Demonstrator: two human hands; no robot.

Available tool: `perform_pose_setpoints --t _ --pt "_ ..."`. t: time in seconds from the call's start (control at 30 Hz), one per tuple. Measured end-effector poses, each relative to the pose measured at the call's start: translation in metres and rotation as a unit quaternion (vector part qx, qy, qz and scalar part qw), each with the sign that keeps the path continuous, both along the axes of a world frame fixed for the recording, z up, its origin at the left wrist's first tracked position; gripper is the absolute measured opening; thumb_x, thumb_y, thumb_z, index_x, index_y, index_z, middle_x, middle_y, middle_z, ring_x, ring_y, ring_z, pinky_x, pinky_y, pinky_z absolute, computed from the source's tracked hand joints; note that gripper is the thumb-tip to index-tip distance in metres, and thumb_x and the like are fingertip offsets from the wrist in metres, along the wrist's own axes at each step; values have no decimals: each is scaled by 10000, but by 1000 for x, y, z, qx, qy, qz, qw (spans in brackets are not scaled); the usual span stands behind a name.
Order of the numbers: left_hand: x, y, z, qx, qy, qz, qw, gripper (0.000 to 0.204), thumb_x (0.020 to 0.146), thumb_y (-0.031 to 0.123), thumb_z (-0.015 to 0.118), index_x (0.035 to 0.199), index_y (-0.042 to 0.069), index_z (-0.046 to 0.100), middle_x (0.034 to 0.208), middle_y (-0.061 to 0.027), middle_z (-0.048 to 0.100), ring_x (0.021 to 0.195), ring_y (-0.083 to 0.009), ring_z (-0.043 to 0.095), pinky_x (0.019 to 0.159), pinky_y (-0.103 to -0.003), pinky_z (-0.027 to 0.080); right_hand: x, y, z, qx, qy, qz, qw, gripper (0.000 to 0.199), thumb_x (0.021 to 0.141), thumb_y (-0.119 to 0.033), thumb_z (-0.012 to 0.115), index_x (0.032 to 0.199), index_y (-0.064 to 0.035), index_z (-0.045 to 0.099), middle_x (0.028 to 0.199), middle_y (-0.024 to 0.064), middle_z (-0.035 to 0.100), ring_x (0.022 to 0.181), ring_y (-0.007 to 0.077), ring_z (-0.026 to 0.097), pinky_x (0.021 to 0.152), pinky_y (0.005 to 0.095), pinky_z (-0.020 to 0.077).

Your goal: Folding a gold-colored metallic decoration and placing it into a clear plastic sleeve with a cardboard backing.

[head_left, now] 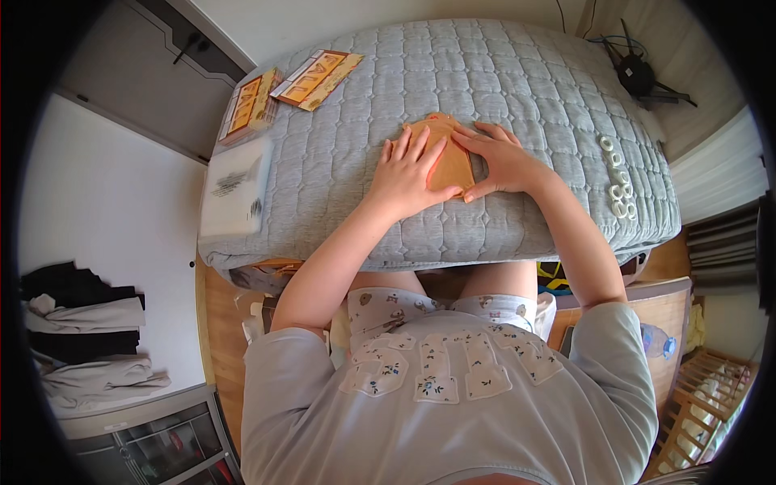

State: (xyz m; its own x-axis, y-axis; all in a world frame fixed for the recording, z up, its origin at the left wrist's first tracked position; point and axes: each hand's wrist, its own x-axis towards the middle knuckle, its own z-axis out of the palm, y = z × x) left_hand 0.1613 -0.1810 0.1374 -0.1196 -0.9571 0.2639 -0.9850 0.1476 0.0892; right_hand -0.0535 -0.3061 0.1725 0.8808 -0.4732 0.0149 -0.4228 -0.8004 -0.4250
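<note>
A flat orange-tan piece (pixel 452 167) with a rounded far end and reddish edges lies on a grey quilted mattress (pixel 347 162) in front of me. My left hand (pixel 408 174) rests on its left part, palm down, with the fingers stretched out and the thumb along the near edge. Against its right edge lies my right hand (pixel 511 162), fingers spread and the thumb at the near right corner. Both hands touch the piece without gripping it. Part of its left side is hidden under my left hand.
Two orange-and-yellow printed boxes (pixel 317 79) lie at the far left, above a translucent white packet (pixel 234 190). Several small white rolls (pixel 621 190) line the right edge. A black router-like device (pixel 634 74) stands beyond the far right corner. Beside me is a plastic bottle (pixel 657 341).
</note>
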Motion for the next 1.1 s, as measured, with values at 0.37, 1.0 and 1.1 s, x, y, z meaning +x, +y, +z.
perform_pose_setpoints --t 0.37,1.0,1.1 --pt "-10 21 19 -168 -27 -39 985 762 854 569 719 1443 117 547 1534 -163 470 1437 -354 423 1181 -604 287 3 -6 -2 1 10 -4 1000 1224 543 -517 930 1593 -207 384 1663 32 340 1526 367 228 1255 514 179" --pt "-24 142 39 -189 18 -82 978 335 808 124 769 1141 146 738 997 24 618 933 -166 643 717 -308 578 -30 129 -3 -88 -78 -52 992 960 731 -441 872 1541 -158 440 1496 79 536 1465 354 362 1228 599 146" --pt "-17 138 69 -133 86 -88 983 262 837 138 765 1098 159 756 932 11 612 854 -178 631 675 -323 558 -27 133 -1 -192 -107 -103 970 554 849 -271 789 1353 -140 600 1265 46 675 1375 320 470 1186 591 219"
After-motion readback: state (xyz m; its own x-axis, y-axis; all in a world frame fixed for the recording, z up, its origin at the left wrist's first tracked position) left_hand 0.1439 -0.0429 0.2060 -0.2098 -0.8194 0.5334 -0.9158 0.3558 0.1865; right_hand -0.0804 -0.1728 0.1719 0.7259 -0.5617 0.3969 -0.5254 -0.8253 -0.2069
